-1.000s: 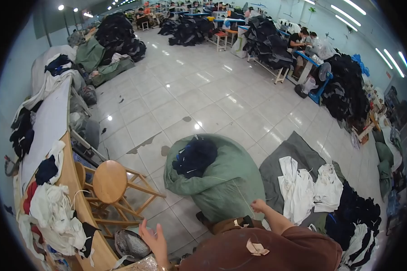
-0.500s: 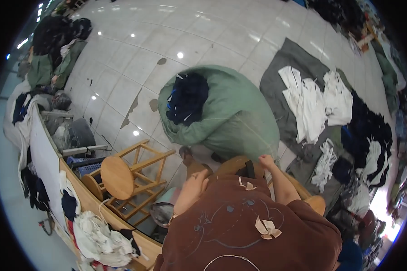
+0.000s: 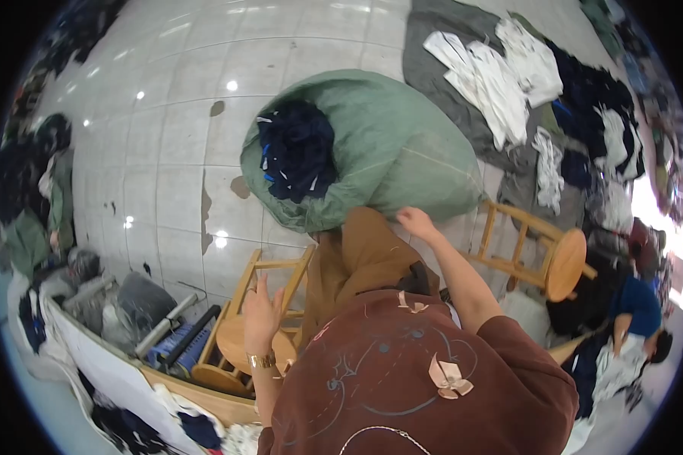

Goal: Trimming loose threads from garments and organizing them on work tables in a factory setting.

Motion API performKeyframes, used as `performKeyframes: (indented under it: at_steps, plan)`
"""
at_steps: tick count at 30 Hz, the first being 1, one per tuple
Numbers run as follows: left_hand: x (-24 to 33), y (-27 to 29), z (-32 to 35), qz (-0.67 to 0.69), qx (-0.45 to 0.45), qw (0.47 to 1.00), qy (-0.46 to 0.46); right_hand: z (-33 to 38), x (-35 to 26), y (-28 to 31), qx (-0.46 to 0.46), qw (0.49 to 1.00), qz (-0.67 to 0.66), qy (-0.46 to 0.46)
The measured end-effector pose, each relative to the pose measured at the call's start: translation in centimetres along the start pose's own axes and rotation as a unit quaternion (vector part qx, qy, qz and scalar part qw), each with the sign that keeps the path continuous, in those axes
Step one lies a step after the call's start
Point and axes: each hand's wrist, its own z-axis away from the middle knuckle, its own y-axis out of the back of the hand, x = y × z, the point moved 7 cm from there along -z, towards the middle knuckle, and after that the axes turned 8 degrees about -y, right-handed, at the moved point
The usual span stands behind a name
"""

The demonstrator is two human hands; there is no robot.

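Note:
A big green cloth sack [image 3: 402, 152] lies on its side on the floor in front of my legs. Its mouth gapes to the left, where a bundle of navy cloth [image 3: 297, 152] shows. My right hand [image 3: 416, 222] is closed at the sack's near edge, by my knee; whether its fingers hold any cloth is hidden. With fingers stretched and apart, my left hand [image 3: 262, 307] is held up empty, over a wooden stool [image 3: 239, 341].
Another wooden stool [image 3: 565, 264] stands at right, where a seated person [image 3: 637, 307] handles pale cloth. White garments [image 3: 486, 83] lie on a grey sheet [image 3: 425, 64] at far right. At left, a wood-edged table [image 3: 114, 375] adjoins plastic-wrapped bundles [image 3: 144, 297].
My left hand has lifted away from my body and spread its fingers over the stool. My right hand has reached forward along the sack. The view has swung to the right.

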Motion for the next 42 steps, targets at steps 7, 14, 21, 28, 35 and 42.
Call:
performKeyframes:
  at_steps: [7, 14, 21, 28, 35, 42]
  plan:
    - [1.4, -0.9, -8.5, 0.002, -0.107, 0.985, -0.133, 2.1, -11.1, -4.3, -0.098, 0.989, -0.102, 0.045]
    - [3.3, -4.3, -10.7, 0.013, -0.229, 0.951, -0.209, 0.6, 5.6, -5.3, 0.087, 0.943, -0.142, -0.287]
    - [1.6, -2.6, -13.7, -0.023, -0.321, 0.918, -0.231, 2.7, 10.0, -4.9, 0.119, 0.878, -0.214, -0.410]
    - [-3.2, -1.2, -20.7, -0.051, -0.344, 0.902, -0.254, -3.1, 0.6, -7.4, 0.222, 0.876, -0.300, -0.306]
    - [-11.9, -0.2, -25.5, -0.018, -0.419, 0.871, -0.255, -3.9, -7.7, -17.6, 0.194, 0.791, -0.491, -0.309]
    - [-29.0, 1.9, -35.2, 0.090, -0.443, 0.880, 0.147, -3.1, -18.8, -33.5, -0.010, 0.737, -0.535, -0.413]
